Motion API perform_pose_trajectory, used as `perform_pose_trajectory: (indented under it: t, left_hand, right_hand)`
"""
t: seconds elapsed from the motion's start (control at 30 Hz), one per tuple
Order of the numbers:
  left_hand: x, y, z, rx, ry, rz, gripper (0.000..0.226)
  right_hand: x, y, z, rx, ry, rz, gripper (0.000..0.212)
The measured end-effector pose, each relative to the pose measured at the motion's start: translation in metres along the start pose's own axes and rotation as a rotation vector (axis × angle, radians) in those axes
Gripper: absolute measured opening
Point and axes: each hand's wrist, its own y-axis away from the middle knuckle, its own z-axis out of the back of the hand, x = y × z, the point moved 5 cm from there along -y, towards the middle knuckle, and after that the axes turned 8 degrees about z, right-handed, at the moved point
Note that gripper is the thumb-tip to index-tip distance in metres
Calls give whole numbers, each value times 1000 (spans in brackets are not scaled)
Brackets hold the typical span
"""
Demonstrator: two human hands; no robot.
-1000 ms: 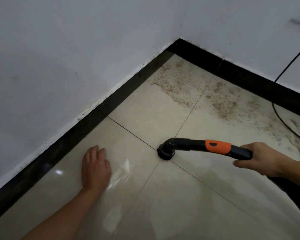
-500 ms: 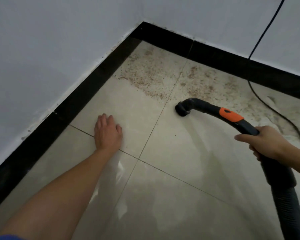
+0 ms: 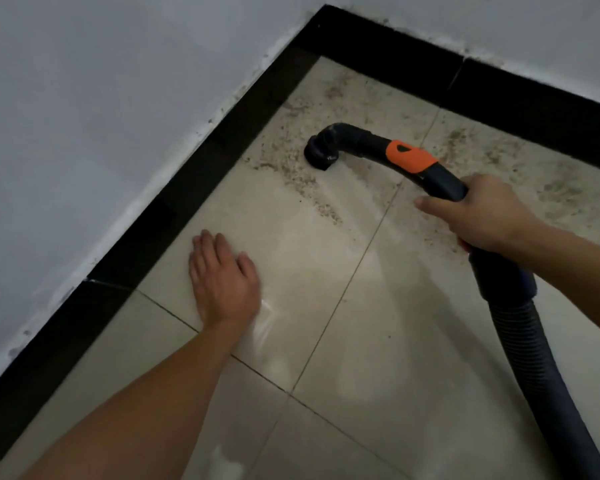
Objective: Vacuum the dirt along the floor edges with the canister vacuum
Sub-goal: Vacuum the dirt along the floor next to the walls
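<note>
My right hand [image 3: 482, 213] grips the black curved vacuum handle [image 3: 368, 142], just behind its orange band [image 3: 409, 157]. The round nozzle end [image 3: 317, 154] sits on the beige tile at the edge of a patch of brown dirt [image 3: 312, 183] near the room corner. More dirt [image 3: 499, 157] spreads along the far black skirting. A ribbed dark hose [image 3: 534, 358] runs from the handle down to the lower right. My left hand [image 3: 222, 275] rests flat on the tile, fingers straight, near the left skirting.
Black skirting [image 3: 194, 188] lines both white walls and meets in the corner at the top. Beige floor tiles [image 3: 378, 341] with thin grout lines fill the lower half, and they look glossy near my left arm.
The nozzle has moved forward and left into the dirt patch near the corner. My view has closed in on the corner, and my left hand has shifted forward along the tile.
</note>
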Motion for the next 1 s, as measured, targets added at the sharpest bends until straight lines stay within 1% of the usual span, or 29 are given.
perform_pose_trajectory:
  t: [0.17,0.27,0.33,0.47,0.5,0.6,0.67,0.73,0.87,1.0]
  left_hand:
    - [-4,2,10,57,10,33,57]
    - [-4,0,10,73,-10,46,57]
    - [-3,0,7,90,-27,52,57]
    - [-4,-2,8,113,-41,65,60]
    - [-4,-3,8,127,-42,75,60]
    - [-5,-3,9,142,-38,80,61]
    - [-4,-4,8,147,-49,88,60]
    - [-4,-3,6,144,-67,78,59]
    - [-2,-3,6,133,-75,71,59]
    - [-6,-2,10,114,-63,68,61]
  right_hand:
    - [55,-56,-14,86,4,35,36]
    - [71,-70,-23,110,-65,5,27]
    - [70,-63,-32,119,-107,-10,20]
    - [60,-40,-49,250,-74,30,16]
    - [60,-39,-48,249,-63,45,16]
    - [62,-41,-45,176,-55,55,15]
    - [64,-43,-45,199,-1,77,15]
    - [62,-53,-36,212,60,85,15]
    - [49,-76,2,156,118,70,15]
    - [34,-74,18,254,213,124,15]
